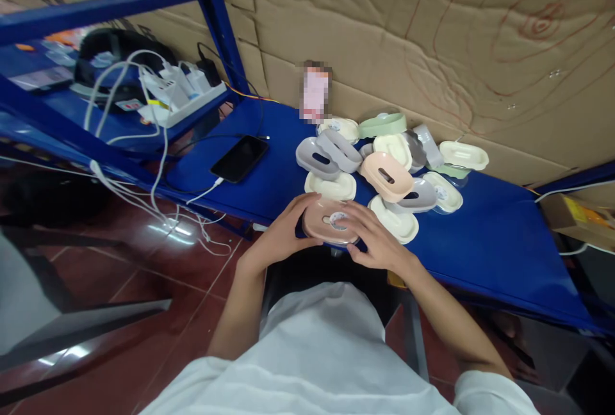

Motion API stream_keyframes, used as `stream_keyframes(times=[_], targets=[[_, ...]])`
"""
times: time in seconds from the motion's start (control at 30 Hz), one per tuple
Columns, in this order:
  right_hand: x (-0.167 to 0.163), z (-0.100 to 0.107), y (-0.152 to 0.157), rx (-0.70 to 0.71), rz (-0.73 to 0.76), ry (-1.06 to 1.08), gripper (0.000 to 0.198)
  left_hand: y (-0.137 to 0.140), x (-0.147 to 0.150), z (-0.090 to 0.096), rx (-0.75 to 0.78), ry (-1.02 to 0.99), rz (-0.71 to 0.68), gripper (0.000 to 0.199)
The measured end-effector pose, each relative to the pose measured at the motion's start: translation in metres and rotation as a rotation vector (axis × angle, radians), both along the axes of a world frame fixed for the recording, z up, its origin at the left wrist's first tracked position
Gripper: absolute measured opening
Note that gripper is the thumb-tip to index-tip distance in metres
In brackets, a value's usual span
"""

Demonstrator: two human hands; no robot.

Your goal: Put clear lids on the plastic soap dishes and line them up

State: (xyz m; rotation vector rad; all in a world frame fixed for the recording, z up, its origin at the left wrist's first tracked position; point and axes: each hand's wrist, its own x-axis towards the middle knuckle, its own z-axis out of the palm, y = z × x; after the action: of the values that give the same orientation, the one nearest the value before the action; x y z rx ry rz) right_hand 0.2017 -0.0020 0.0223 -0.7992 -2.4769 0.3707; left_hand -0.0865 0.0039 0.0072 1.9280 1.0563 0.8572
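I see the person's left hand (pixel 287 230) and right hand (pixel 378 235) holding a brownish-pink dish (pixel 318 225) between them, at the blue table's (pixel 490 235) near edge, beside a heap of other dishes (pixel 396 186)

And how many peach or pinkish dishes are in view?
2: a pinkish dish between the left hand and right hand, and a peach dish among others on the blue table. More may be hidden.
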Motion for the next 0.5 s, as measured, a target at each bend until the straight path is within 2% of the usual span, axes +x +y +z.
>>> stream_keyframes(times=[0.23,0.37,0.5], targets=[[0.004,0.003,0.002,-0.011,-0.018,-0.047,0.063,0.002,0.000,-0.001,-0.014,-0.015,0.001,0.092],[0.007,-0.003,0.003,-0.016,-0.017,-0.053,0.064,0.004,-0.001,-0.005,-0.007,-0.006,0.008,0.091],[0.004,-0.009,0.003,0.037,-0.030,-0.077,0.068,0.005,-0.003,-0.008,0.000,-0.010,-0.006,0.092]])
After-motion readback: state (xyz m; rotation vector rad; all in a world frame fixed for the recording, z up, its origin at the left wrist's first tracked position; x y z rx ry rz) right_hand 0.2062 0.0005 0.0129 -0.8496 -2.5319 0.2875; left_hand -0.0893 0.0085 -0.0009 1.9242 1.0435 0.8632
